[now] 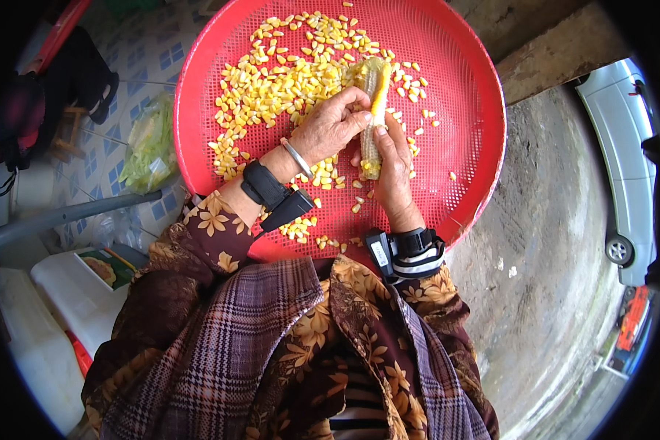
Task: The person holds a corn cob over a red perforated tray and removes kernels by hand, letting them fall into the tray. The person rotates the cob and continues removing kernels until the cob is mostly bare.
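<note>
A corn cob (pixel 369 144), mostly bare with a strip of yellow kernels along its right side, is held upright in the picture over a red mesh basket (pixel 462 132). My right hand (pixel 393 165) grips its lower part, with the thumb on its front. Against the kernel strip rest the thumb and bent forefinger of my left hand (pixel 333 124); its other fingers are partly hidden. Loose yellow corn kernels (pixel 275 91) lie heaped across the left and upper part of the basket, with a few scattered at the right and near my wrists.
Left of the basket are a clear plastic bag (pixel 151 143) with pale green contents, a grey pole (pixel 71 220) and a white container (pixel 77 297). Another person's dark-clad leg (pixel 82 71) shows at the upper left. A silver car (pixel 621 159) stands beyond the concrete ground (pixel 539 220).
</note>
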### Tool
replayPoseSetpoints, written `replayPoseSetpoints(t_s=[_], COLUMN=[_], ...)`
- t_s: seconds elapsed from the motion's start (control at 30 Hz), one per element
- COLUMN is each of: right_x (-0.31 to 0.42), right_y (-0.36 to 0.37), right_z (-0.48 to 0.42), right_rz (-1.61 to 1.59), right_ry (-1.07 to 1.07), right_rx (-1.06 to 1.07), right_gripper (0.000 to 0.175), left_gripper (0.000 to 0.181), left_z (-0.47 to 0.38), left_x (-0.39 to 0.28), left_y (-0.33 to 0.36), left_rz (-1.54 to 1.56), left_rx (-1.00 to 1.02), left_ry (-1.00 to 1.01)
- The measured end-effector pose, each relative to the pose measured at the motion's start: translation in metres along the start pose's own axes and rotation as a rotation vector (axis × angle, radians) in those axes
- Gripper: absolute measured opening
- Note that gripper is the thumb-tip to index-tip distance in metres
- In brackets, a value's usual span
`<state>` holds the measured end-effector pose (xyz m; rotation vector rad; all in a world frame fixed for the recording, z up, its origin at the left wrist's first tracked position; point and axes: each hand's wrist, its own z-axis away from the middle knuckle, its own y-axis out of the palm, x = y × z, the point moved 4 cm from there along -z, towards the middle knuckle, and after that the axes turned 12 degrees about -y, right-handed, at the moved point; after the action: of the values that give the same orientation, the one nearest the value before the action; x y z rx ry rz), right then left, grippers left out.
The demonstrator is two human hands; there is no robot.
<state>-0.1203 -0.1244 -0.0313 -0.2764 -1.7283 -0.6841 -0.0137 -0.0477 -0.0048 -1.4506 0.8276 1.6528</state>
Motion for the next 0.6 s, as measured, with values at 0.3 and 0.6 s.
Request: replayPoseSetpoints(t_s=[0.3, 0.6], right_x=[-0.008, -0.01], right_y=[0.0, 0.001], right_z=[0.001, -0.001], right_rz=[0.125, 0.173], right_ry=[-0.039, -0.114], right_rx=[-0.016, -0.002], right_gripper=[0.046, 0.048], left_gripper=[0.017, 0.018], left_z=[-0.003, -0.007], left_x=[0.006, 0.011], left_y=[-0.002, -0.002], left_rz=[0.022, -0.005], left_rx=[-0.027, 0.03], left_ry=[-0.019, -0.014])
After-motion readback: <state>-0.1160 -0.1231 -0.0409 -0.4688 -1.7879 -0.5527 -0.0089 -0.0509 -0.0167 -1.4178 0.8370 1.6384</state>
